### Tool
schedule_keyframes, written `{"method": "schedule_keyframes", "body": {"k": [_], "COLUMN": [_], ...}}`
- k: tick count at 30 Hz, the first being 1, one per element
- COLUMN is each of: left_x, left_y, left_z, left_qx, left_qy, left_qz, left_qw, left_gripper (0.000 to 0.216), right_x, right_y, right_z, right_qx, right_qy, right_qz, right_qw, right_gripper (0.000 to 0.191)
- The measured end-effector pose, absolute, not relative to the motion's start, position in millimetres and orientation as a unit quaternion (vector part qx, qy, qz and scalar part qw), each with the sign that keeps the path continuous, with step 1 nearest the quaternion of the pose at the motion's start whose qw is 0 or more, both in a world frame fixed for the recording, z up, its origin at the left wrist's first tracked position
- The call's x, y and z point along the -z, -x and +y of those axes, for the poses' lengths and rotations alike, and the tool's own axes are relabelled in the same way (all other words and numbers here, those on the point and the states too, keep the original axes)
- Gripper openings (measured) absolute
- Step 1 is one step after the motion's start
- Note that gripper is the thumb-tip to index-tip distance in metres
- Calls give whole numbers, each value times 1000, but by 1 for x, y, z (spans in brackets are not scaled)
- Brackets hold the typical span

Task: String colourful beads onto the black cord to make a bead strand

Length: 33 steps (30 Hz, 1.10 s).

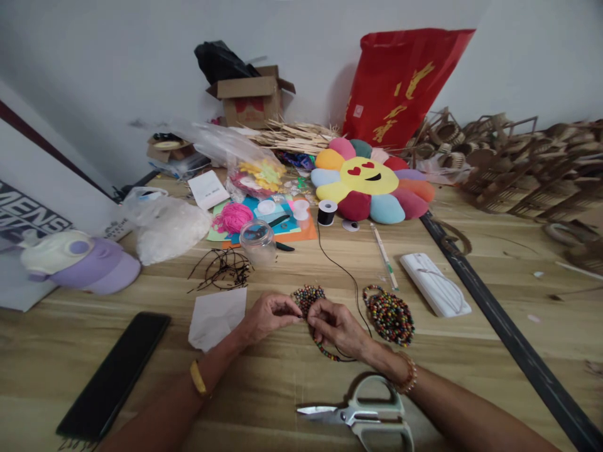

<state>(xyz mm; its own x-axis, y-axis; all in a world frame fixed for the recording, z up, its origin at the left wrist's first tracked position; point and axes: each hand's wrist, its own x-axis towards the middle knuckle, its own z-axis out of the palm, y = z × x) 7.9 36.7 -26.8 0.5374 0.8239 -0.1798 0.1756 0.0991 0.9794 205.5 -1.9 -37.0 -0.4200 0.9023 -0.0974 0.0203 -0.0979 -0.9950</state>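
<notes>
My left hand (271,316) is closed in a pinch, with what looks like a small dark bead at its fingertips. Close beside it, my right hand (340,328) pinches a black cord; its exact grip is partly hidden by the fingers. A string of multicoloured beads (328,353) hangs on that cord below the right hand. Just beyond both hands lies a heap of small coloured beads (308,295). The cord runs back to a black spool (326,214). To the right of my right hand rests a coiled strand of finished-looking beads (389,316).
Scissors (355,414) lie open near the front edge. A black phone (115,376) and white paper (217,319) are at left. Behind stand a clear jar (257,242), black cord pieces (223,269) and a flower cushion (367,179). A white power strip (436,284) lies at right.
</notes>
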Motion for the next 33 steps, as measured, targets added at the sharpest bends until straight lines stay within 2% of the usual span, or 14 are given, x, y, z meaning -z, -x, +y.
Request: {"method": "schedule_keyframes", "body": {"k": [33], "left_x": [26], "left_y": [-11], "left_z": [34], "left_qx": [-247], "left_qy": [-630], "left_qz": [410], "left_qw": [612], "left_gripper": [18], "right_x": [36], "right_y": [-204], "right_z": [-2], "right_qx": [-618], "right_qy": [397], "right_qz": [-581], "right_qw": [351], "right_gripper": [28]}}
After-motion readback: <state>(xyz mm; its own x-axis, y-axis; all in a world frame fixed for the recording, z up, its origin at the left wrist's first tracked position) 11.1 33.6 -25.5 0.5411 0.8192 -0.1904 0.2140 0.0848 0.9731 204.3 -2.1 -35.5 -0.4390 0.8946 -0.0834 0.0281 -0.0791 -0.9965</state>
